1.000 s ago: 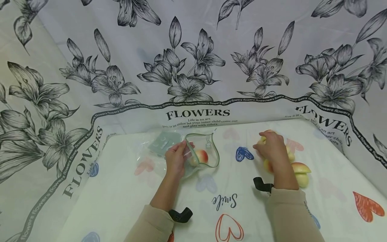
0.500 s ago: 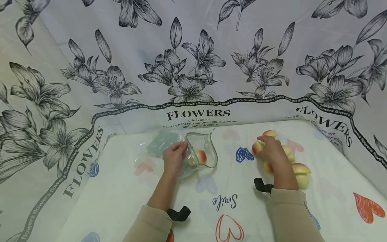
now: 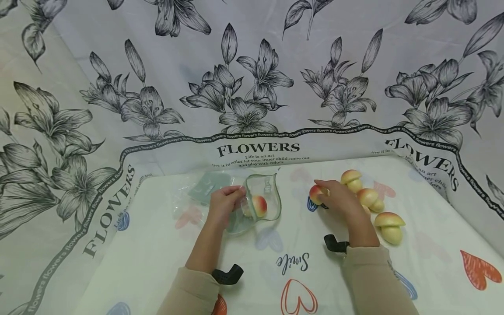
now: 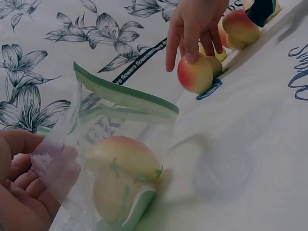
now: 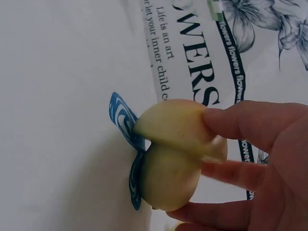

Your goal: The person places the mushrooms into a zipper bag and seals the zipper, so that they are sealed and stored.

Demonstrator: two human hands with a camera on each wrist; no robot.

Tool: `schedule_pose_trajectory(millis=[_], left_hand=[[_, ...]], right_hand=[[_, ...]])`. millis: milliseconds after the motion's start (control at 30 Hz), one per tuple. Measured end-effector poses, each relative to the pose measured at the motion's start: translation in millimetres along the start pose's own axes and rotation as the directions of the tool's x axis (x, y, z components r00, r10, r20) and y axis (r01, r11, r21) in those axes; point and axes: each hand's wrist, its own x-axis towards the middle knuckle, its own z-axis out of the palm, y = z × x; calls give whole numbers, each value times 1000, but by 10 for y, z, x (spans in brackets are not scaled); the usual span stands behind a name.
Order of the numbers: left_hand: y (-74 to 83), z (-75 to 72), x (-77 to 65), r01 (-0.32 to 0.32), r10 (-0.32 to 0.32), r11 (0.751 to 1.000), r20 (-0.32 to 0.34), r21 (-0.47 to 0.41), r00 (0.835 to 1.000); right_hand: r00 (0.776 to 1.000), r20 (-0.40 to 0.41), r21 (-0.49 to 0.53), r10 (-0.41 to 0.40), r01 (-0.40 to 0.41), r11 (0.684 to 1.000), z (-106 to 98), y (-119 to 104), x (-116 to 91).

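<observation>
My left hand (image 3: 224, 201) pinches the edge of a clear zip bag (image 4: 130, 98) with a green rim, its mouth spread toward the right. Inside the bag lies a red-and-yellow mushroom (image 4: 125, 163). My right hand (image 3: 340, 199) grips another such mushroom (image 5: 175, 130) between thumb and fingers, over or on the blue heart print; in the left wrist view its red cap (image 4: 190, 76) faces the bag. Several more mushrooms (image 3: 390, 227) lie right of and behind the right hand, one partly hidden by it.
Behind the left hand lies clear plastic with a pale green flat piece (image 3: 210, 186) in it. A white cloth with printed hearts (image 3: 299, 297) covers the table. Flower-print fabric (image 3: 252, 87) hangs along the back and sides.
My right hand has taken hold of a mushroom from the group and moved it left toward the bag. The left hand has shifted slightly left, still holding the bag.
</observation>
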Motion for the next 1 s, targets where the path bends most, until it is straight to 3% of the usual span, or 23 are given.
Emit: schedule_pose_trajectory(millis=[133, 333, 567, 733, 1000], left_hand=[[25, -19, -6, 0, -1, 999, 30, 46, 1000], [39, -50, 1, 15, -17, 999, 53, 52, 998], [36, -65, 12, 8, -4, 999, 78, -46, 997], [38, -73, 14, 1, 4, 997, 65, -79, 998], [49, -92, 18, 15, -13, 998, 36, -62, 999]], right_hand=[[1000, 8, -15, -27, 28, 1000, 41, -11, 4], [999, 25, 36, 42, -42, 998, 102, 1, 44], [996, -47, 3, 70, -69, 998, 125, -44, 83], [988, -95, 54, 121, -116, 992, 97, -33, 80], [987, -146, 159, 74, -51, 986, 49, -43, 60]])
